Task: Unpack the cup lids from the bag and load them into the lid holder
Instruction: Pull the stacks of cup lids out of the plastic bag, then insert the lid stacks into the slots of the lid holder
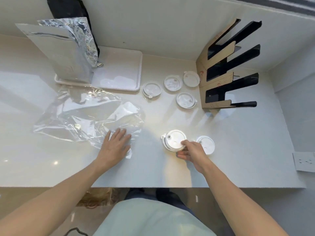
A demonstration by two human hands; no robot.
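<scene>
Right hand (189, 151) is pinching the lid stack (174, 140) at lower centre; left hand (115, 143) is lying flat on the plastic bag (81, 114). Likely next: carrying it to the lid holder (219, 68), upper right.

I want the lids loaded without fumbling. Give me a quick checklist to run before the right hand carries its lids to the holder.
1. Right hand grips the lid stack: ok.
2. Stack aligned: cannot tell.
3. Lid holder upright, slots open: ok.
4. Holder slots free of lids: cannot tell.
5. Route to holder clear: not ok, four loose lids lie before it.
6. Left hand flat on the plastic bag, out of the way: ok.
</scene>
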